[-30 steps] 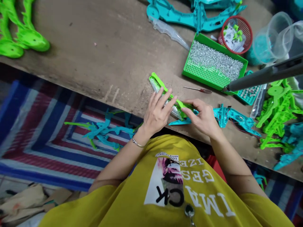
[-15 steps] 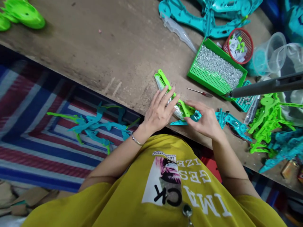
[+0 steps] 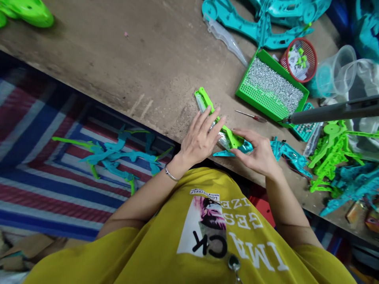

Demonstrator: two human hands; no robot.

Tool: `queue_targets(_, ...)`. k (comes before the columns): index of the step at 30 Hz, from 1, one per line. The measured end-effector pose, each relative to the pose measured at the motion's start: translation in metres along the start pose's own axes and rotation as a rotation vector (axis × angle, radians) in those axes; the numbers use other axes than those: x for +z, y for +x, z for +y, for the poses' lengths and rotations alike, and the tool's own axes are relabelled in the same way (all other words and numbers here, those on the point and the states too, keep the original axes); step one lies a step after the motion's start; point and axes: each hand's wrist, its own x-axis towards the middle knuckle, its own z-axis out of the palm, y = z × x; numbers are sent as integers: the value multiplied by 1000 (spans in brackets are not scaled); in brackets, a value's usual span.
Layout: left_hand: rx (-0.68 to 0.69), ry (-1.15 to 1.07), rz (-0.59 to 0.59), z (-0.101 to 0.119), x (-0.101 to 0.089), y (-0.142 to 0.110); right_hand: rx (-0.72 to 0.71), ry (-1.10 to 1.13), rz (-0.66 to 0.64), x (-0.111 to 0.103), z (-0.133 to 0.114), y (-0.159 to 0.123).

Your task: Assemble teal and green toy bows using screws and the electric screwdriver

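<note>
A long bright-green plastic part (image 3: 208,101) lies slantwise near the table's front edge, with a clear plastic piece (image 3: 200,103) along its left side. My left hand (image 3: 201,138) rests across the middle of both, fingers stretched out flat; its thumb is hidden. At the wide lower end, the thumb and forefinger of my right hand (image 3: 257,153) close around the green part. Under that end a teal plastic part (image 3: 246,147) shows, partly covered by the right hand. A thin screwdriver (image 3: 251,115) with a reddish handle lies just beyond my right hand.
A green tray (image 3: 263,100) of small silvery screws stands ahead to the right, beside a red basket (image 3: 315,59) of small pieces. A dark rod-shaped tool (image 3: 331,112) juts in from the right. Green parts (image 3: 328,154) and large teal shells (image 3: 233,17) lie around.
The upper end of the green part now sits closer against the piece beside it. Both hands keep nearly the same place and pose; the view has shifted slightly.
</note>
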Motion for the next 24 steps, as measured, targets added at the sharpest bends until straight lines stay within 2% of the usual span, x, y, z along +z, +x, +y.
queue_targets(16, 44, 46, 38, -2, 4, -1, 10, -74, -24, 1, -8, -4)
queue_targets(24, 31, 23, 17, -2, 3, -1, -2, -66, -41, 0, -5, -3)
